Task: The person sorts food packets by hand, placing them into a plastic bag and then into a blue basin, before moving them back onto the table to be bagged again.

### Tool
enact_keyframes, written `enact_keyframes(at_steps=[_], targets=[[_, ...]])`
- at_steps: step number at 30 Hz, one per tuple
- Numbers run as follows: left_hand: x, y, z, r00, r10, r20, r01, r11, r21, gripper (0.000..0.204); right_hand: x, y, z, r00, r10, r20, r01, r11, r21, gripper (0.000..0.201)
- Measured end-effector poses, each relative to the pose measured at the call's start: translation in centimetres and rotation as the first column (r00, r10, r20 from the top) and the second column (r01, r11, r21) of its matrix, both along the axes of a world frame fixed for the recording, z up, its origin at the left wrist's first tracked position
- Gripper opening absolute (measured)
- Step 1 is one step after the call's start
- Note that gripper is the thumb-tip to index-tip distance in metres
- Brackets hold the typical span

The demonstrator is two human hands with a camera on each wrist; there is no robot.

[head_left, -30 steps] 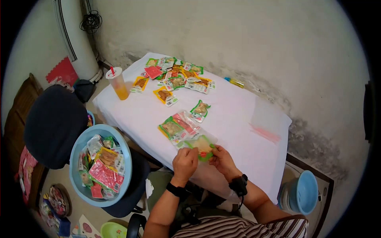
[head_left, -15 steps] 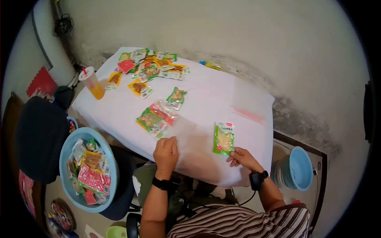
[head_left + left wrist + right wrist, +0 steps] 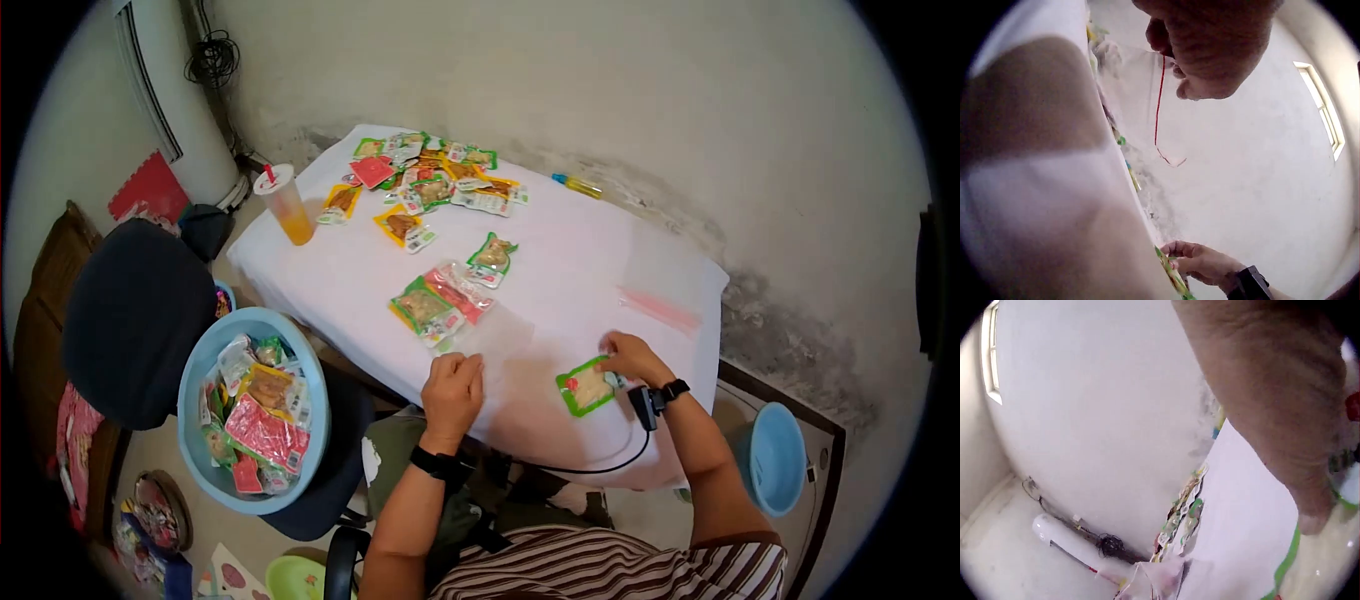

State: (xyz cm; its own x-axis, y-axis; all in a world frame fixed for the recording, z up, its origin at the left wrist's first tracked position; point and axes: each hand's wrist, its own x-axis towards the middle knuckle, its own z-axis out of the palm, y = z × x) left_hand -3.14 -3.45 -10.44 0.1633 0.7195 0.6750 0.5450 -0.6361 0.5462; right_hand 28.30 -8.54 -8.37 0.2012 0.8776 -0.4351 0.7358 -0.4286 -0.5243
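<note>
My left hand (image 3: 453, 395) is at the front edge of the table. Its fingers pinch the edge of a clear zip bag (image 3: 510, 335), whose red seal line hangs from them in the left wrist view. A green-edged snack packet (image 3: 430, 308) and a red one (image 3: 458, 290) lie at the bag's far end. To the right, my right hand (image 3: 638, 360) grips another green-edged snack packet (image 3: 586, 387) by its upper right end, low over the white cloth. In the right wrist view the thumb presses on this packet (image 3: 1322, 569).
A pile of snack packets (image 3: 430, 175) covers the far left of the table, near a lidded drink cup (image 3: 290, 210). One green packet (image 3: 492, 258) lies mid-table. Red-edged clear bags (image 3: 660, 310) lie at right. A blue basin (image 3: 322, 400) of packets stands on a chair at left.
The right hand has carried the green-edged packet from beside the left hand to the right and turned it round. The left hand has stayed near the front edge.
</note>
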Motion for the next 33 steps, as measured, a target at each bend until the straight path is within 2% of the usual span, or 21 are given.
enact_keyframes(at_steps=[1, 3, 4, 5, 6, 7, 9, 10, 12, 13, 15, 16, 18, 22, 25, 26, 28, 29, 30, 32, 33], targets=[[0.0, -0.1, 0.2, 1.0, -0.004, 0.01, 0.005, 1.0, -0.029, 0.013, 0.9, -0.6, -1.0, 1.0, 0.008, 0.002, -0.008, 1.0, 0.001, 0.053], [0.0, 0.1, -0.1, 1.0, -0.013, 0.022, 0.014, 0.999, -0.036, 0.013, 2.7, -1.7, -3.8, 0.973, 0.142, -0.182, -0.107, 0.976, 0.189, 0.028], [0.0, 0.1, -0.2, 0.999, -0.028, 0.032, 0.03, 0.999, -0.044, 0.013, 1.8, -2.4, -3.1, 0.973, 0.149, -0.178, -0.115, 0.975, 0.19, 0.028], [0.1, 0.1, -0.2, 0.999, -0.022, 0.035, 0.024, 0.999, -0.043, 0.013, 1.1, -3.6, -2.1, 0.922, 0.107, -0.373, -0.026, 0.976, 0.216, 0.018], [0.1, 0.0, -0.1, 0.997, -0.041, 0.058, 0.045, 0.997, -0.07, 0.013, 0.0, -4.5, -1.0, 0.829, 0.068, -0.555, 0.068, 0.973, 0.221, 0.009], [0.2, -0.1, 0.0, 0.995, -0.062, 0.081, 0.069, 0.993, -0.097, 0.014, -1.2, -5.1, -0.6, 0.831, 0.069, -0.553, 0.067, 0.973, 0.222, 0.009], [0.4, 0.0, 0.2, 0.994, -0.065, 0.091, 0.072, 0.994, -0.078, 0.014, -4.0, -5.7, -0.2, 0.619, 0.034, -0.784, 0.18, 0.966, 0.183, 0.005], [0.5, 0.1, 0.2, 0.993, -0.068, 0.097, 0.074, 0.996, -0.057, 0.014, -5.3, -5.6, -0.4, 0.621, 0.032, -0.783, 0.183, 0.966, 0.185, 0.005], [0.6, 0.1, 0.4, 0.993, -0.07, 0.097, 0.075, 0.996, -0.046, 0.014, -7.9, -4.9, -0.8, 0.475, -0.003, -0.88, 0.297, 0.942, 0.157, 0.01], [0.6, 0.1, 0.4, 0.993, -0.069, 0.095, 0.072, 0.997, -0.035, 0.014, -9.0, -4.3, -1.1, 0.477, -0.002, -0.879, 0.299, 0.941, 0.16, 0.01], [0.6, 0.2, 0.5, 0.996, -0.057, 0.074, 0.058, 0.998, -0.006, 0.014, -10.8, -2.4, -2.1, 0.377, -0.068, -0.924, 0.444, 0.888, 0.116, 0.01], [0.6, 0.2, 0.5, 0.998, -0.043, 0.055, 0.042, 0.999, 0.02, 0.014, -11.4, -1.4, -2.8, 0.378, -0.064, -0.923, 0.445, 0.887, 0.121, 0.01], [0.7, 0.3, 0.5, 0.997, -0.032, 0.068, 0.029, 0.998, 0.048, 0.014, -12.5, 0.7, -3.9, 0.245, -0.087, -0.966, 0.521, 0.851, 0.056, 0.012], [0.6, 0.4, 0.5, 0.999, -0.016, 0.049, 0.012, 0.998, 0.061, 0.014, -15.8, 4.5, -4.0, 0.197, -0.079, -0.977, 0.521, 0.853, 0.036, 0.019], [0.6, 0.4, 0.1, 0.997, -0.039, 0.07, 0.037, 0.999, 0.027, 0.014, -18.0, 6.3, -2.7, -0.034, 0.08, -0.996, 0.555, 0.831, 0.048, 0.026], [0.6, 0.4, 0.1, 0.997, -0.04, 0.069, 0.038, 0.999, 0.028, 0.014, -18.0, 6.3, -3.7, -0.034, 0.08, -0.996, 0.556, 0.83, 0.047, 0.026], [0.6, 0.3, 0.3, 0.995, -0.055, 0.082, 0.054, 0.998, 0.012, 0.013, -18.3, 6.0, -5.8, -0.297, 0.041, -0.954, 0.489, 0.864, -0.116, 0.027], [0.5, 0.4, 0.3, 0.995, -0.053, 0.082, 0.052, 0.999, 0.015, 0.013, -18.3, 5.2, -6.0, -0.322, -0.032, -0.946, 0.432, 0.884, -0.177, 0.027], [0.5, 0.4, 0.2, 0.995, -0.058, 0.083, 0.058, 0.998, 0.008, 0.013, -18.7, 4.6, -4.8, -0.322, -0.031, -0.946, 0.429, 0.886, -0.175, 0.027], [0.4, 0.5, 0.2, 0.994, -0.063, 0.084, 0.063, 0.998, -0.003, 0.013, -19.1, 3.7, -3.2, -0.071, -0.193, -0.979, 0.528, 0.825, -0.201, 0.025], [0.4, 0.5, 0.3, 0.995, -0.066, 0.072, 0.065, 0.998, 0.02, 0.013, -18.8, 4.0, -3.8, -0.07, -0.195, -0.978, 0.528, 0.825, -0.203, 0.025]])
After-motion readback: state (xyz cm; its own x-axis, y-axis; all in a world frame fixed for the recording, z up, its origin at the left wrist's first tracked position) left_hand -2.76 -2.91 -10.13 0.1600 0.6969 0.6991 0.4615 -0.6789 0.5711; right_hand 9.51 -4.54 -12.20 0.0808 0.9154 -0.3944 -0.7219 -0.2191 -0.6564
